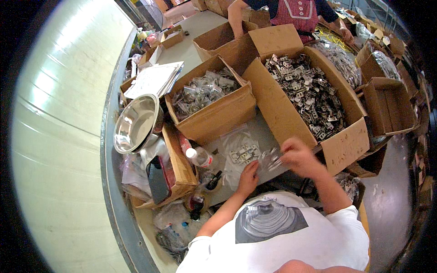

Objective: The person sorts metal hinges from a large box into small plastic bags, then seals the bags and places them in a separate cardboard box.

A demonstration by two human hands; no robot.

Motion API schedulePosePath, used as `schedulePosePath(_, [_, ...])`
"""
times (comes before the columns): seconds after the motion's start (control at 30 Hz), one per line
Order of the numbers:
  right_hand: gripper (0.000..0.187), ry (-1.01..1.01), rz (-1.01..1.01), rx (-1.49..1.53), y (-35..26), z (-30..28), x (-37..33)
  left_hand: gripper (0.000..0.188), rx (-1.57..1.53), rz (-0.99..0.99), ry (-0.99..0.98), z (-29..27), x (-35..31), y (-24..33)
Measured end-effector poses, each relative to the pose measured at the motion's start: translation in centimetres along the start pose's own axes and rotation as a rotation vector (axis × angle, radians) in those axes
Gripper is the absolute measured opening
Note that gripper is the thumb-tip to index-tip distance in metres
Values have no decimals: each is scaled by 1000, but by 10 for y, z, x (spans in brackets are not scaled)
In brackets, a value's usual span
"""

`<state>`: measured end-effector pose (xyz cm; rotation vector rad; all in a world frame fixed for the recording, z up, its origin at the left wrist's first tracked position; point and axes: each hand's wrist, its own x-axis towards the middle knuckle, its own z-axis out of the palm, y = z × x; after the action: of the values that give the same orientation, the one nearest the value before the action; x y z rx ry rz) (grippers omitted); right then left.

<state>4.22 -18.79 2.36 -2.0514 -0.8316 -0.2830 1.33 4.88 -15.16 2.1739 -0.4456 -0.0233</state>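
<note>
Currently, left hand (pixel 249 178) and right hand (pixel 298 158) apart. Right hand beside near left corner of large open brown cardboard box (pixel 278 101), fingers curled at blurred silvery bundle (pixel 271 159); grip cannot be told. Left hand farther left of box, fingertips at flat clear plastic bag (pixel 233 173) with silvery metal pieces (pixel 246 154), on grey surface (pixel 262 132); grip unclear.

The small parts (pixel 246 154) are shiny metal, the bag (pixel 237 138) clear plastic, the box (pixel 221 119) matt cardboard.
</note>
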Motion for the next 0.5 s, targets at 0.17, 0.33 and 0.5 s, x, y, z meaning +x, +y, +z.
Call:
schedulePosePath(0.17, [14,-119,-65,-122,46,87,-44,57,-109,-134,87,-9,4,15])
schedulePosePath(0.33, [16,2,-92,-158,66,117,-70,58,26,-5,81,-6,-3,6])
schedulePosePath(0.5, [18,9,25,-170,93,142,-80,60,81,115,-39,2,-2,11])
